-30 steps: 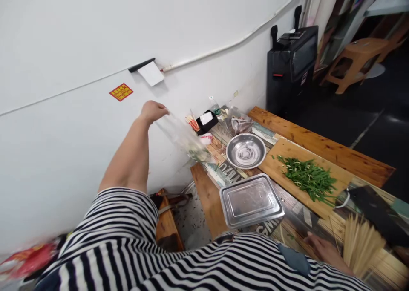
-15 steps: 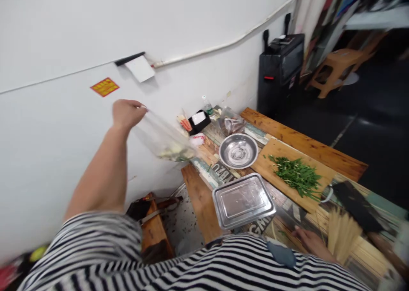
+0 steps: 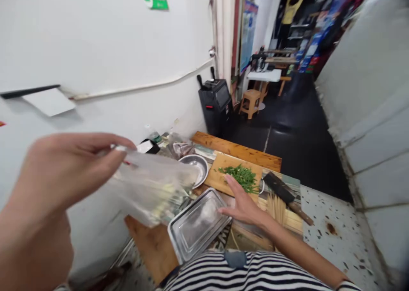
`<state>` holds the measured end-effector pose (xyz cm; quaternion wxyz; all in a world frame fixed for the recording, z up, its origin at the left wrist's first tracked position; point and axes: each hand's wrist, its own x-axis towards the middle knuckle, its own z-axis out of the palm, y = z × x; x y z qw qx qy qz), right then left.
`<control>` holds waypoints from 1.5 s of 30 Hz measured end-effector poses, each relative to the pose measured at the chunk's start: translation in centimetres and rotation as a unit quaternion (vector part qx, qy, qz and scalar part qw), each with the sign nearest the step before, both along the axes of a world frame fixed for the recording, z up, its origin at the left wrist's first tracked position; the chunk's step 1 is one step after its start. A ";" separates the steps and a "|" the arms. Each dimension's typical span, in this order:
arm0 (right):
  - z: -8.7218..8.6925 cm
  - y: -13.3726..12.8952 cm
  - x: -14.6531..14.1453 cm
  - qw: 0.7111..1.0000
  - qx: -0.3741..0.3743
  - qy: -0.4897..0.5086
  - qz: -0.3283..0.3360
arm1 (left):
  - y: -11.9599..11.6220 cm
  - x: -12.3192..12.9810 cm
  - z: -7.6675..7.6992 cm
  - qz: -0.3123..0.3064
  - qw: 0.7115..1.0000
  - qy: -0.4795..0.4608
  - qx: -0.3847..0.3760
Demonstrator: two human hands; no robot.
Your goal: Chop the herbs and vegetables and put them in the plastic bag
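Pinched in my left hand is the top edge of a clear plastic bag, with pale and green pieces in its lower part. The bag hangs left of a rectangular metal tray and hides part of a round metal bowl. My right hand is over the tray's right side, fingers spread and nothing in them. Whether it touches the tray I cannot tell. Just beyond it, cut green leaves lie on a wooden cutting board.
A cleaver and a bundle of wooden skewers lie right of the board. A bottle stands at the table's far end. Past a wooden bench are a black speaker, a stool and a distant person.
My left hand has brought the bag closer to me and toward the tray. My right hand has risen from beside the skewers to the tray, fingers spreading. The view has swung right.
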<state>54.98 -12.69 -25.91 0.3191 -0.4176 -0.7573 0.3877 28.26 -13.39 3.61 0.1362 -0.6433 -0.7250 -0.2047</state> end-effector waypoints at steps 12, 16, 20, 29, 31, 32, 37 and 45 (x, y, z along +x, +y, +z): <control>-7.9 -8.0 10.1 0.990 -0.020 0.000 -0.141 | -7.9 23.6 -12.4 -0.278 0.941 -0.149 -0.124; -9.4 -9.3 12.2 0.993 -0.035 0.020 -0.107 | -10.0 27.7 -14.7 -0.209 0.965 -0.102 -0.125; -10.8 -9.2 12.1 0.993 -0.104 -0.006 -0.056 | -9.9 27.8 -17.1 -0.104 0.986 -0.037 -0.125; -16.4 -7.1 14.7 0.971 -0.083 -0.058 0.217 | -11.4 23.1 -17.0 -0.284 0.880 -0.096 -0.369; -17.7 -5.7 18.1 0.977 -0.092 -0.113 0.158 | -10.3 21.2 -15.8 -0.404 0.765 -0.142 -0.481; -18.4 -4.9 19.9 0.978 -0.102 -0.170 0.065 | -9.1 20.0 -15.7 -0.431 0.719 -0.172 -0.517; -21.8 -1.3 25.3 0.909 -0.136 -0.349 -0.182 | 2.5 16.7 -25.3 -0.242 0.886 -0.188 -0.347; -25.3 0.4 27.2 0.888 -0.114 -0.411 -0.174 | 15.6 23.3 -45.4 -0.077 0.951 -0.006 -0.298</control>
